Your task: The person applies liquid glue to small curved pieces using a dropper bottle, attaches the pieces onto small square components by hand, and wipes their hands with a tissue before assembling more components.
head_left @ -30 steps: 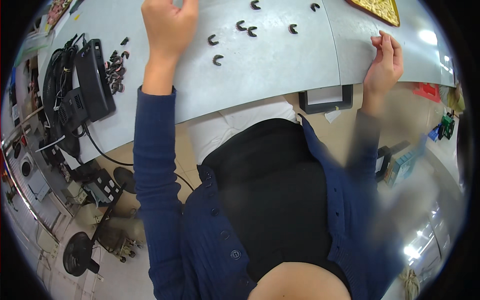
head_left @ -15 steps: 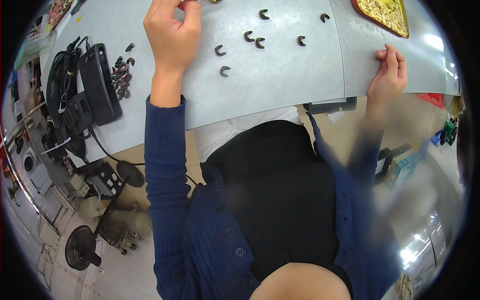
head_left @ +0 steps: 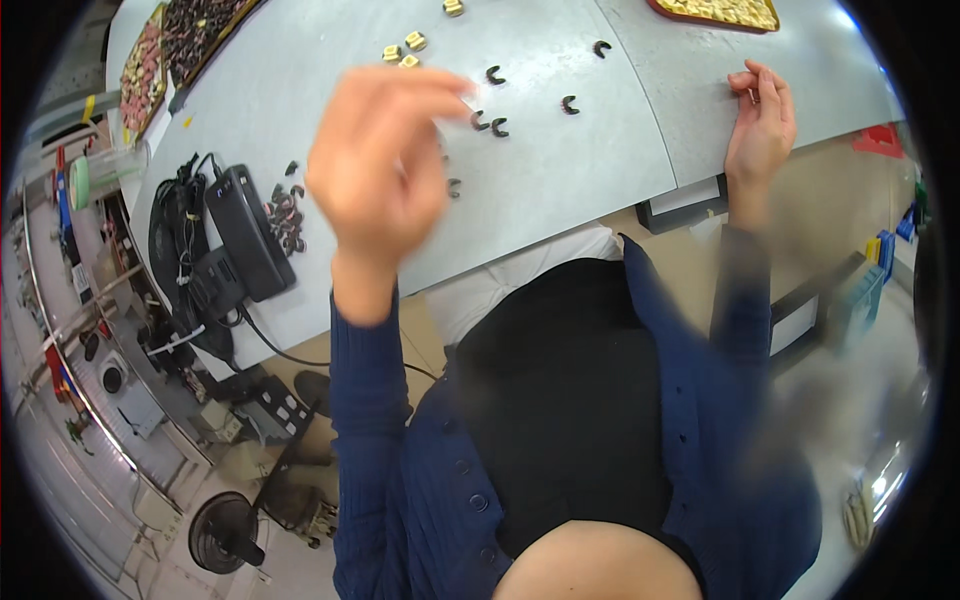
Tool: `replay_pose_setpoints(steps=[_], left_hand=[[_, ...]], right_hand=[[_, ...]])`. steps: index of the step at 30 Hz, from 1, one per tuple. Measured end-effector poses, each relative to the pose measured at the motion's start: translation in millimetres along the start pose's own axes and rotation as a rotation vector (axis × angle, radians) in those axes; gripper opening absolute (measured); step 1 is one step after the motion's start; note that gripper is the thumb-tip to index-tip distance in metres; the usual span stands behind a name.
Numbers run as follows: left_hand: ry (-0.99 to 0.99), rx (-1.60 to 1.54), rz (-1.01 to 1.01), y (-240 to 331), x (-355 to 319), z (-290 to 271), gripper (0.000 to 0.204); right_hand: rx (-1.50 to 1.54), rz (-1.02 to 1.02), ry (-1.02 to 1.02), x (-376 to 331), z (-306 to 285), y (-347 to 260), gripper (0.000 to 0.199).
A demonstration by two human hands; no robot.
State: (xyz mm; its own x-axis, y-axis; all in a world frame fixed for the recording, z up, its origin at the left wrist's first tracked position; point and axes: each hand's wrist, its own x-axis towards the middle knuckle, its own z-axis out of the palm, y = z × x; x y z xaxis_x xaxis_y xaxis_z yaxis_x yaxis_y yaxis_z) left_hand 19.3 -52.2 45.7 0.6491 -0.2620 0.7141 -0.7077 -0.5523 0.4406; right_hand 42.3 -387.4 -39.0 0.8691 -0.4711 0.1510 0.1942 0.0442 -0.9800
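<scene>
My left hand (head_left: pixel 375 165), blurred by motion, is over the grey table with its thumb and index finger apart; nothing shows between them. Its fingertips are close to a dark horseshoe-shaped piece (head_left: pixel 481 121), which they partly cover. More such dark pieces lie scattered about, including one beside it (head_left: pixel 500 128), one farther back (head_left: pixel 495 75) and one to the right (head_left: pixel 570 105). Beyond the hand sit several small yellow-and-dark blocks (head_left: pixel 415 41). My right hand (head_left: pixel 762 125) rests at the table's front edge, palm turned inward, fingers loosely bent and holding nothing visible.
A heap of dark pieces (head_left: pixel 286 222) lies left of my left hand, beside a black box-shaped device (head_left: pixel 250 232) with cables. Trays of pink (head_left: pixel 143 75) and dark pieces (head_left: pixel 195 35) stand far left. A tray of pale yellow pieces (head_left: pixel 720 12) is at the far right.
My left hand has come back from the far side of the table toward the scattered dark pieces. The view has shifted, bringing the yellow blocks into sight. My right hand keeps its pose.
</scene>
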Motion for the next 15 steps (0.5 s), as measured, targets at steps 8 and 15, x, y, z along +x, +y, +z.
replay_pose_setpoints(steps=[8, 15], left_hand=[[-0.298, -0.106, 0.101, 160, 41, -64, 0.023], [-0.235, 0.141, -0.355, 185, 44, -76, 0.02]], right_hand=[[-0.165, -0.087, -0.135, -1, 10, 3, 0.022], [-0.269, -0.251, -0.237, -4, 29, -4, 0.022]])
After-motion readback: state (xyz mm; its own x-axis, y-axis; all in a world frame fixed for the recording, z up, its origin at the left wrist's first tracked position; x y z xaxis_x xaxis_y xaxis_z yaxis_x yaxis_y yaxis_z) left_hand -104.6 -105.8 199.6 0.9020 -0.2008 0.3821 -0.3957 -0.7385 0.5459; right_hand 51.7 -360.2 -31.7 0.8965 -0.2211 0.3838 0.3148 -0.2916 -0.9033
